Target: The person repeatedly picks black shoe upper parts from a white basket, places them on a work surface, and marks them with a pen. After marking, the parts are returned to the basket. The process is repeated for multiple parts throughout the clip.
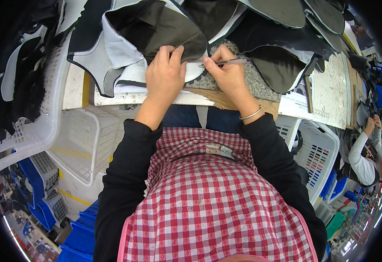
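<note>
R hand [229, 76] tight on pen [242, 60], L hand [165, 74] (grip unclear) on dark piece [158, 26] edge, nr table rim [191, 98]

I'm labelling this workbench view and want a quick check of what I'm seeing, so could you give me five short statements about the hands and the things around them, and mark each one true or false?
1. The right hand holds a slim, pen-like tool. True.
2. The left hand hangs below the bench. False: it rests on a dark, curved piece of sheet material.
3. A thin, silver-coloured bangle circles the left wrist. False: it is on the right wrist.
4. The person wears a red-and-white checked cloth apron. True.
5. The sleeves are plain white. False: they are black.
</note>
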Tool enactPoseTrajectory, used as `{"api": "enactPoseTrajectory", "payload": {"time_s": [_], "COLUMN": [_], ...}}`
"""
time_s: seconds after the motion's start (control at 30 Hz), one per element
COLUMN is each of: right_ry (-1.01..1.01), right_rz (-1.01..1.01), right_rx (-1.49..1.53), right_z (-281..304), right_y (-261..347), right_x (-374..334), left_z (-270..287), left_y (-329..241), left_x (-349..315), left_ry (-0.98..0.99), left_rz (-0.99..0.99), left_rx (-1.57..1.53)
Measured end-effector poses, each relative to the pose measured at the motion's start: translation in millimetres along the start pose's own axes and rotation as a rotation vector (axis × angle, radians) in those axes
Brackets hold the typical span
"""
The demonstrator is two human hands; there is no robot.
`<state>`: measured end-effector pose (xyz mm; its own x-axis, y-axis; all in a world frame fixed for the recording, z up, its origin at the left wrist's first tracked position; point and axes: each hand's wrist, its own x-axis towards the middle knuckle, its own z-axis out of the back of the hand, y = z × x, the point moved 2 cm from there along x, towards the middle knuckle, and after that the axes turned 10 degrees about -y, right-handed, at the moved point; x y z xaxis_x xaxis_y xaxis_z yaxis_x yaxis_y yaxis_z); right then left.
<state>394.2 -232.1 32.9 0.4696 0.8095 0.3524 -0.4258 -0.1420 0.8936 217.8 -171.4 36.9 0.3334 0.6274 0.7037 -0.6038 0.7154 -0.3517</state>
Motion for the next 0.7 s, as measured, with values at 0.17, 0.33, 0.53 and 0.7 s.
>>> {"api": "enactPoseTrajectory", "payload": {"time_s": [0.17, 0.33, 0.53, 0.7], "right_ry": [-0.083, -0.063, -0.013, 0.047], "right_rz": [-0.059, -0.102, -0.095, -0.128], "right_rx": [0.188, 0.264, 0.329, 0.344], "right_z": [9, 14, 17, 21], "right_y": [-1, 0, 2, -1], "right_x": [-1, -3, -9, -10], "left_z": [34, 103, 96, 140], "left_y": [-8, 53, 136, 114], "left_x": [33, 107, 89, 84], "left_ry": [0.094, -0.405, 0.343, -0.220], "left_rz": [0.035, -0.101, 0.542, 0.733], "left_rx": [-0.154, 0.386, 0.598, -0.234]}}
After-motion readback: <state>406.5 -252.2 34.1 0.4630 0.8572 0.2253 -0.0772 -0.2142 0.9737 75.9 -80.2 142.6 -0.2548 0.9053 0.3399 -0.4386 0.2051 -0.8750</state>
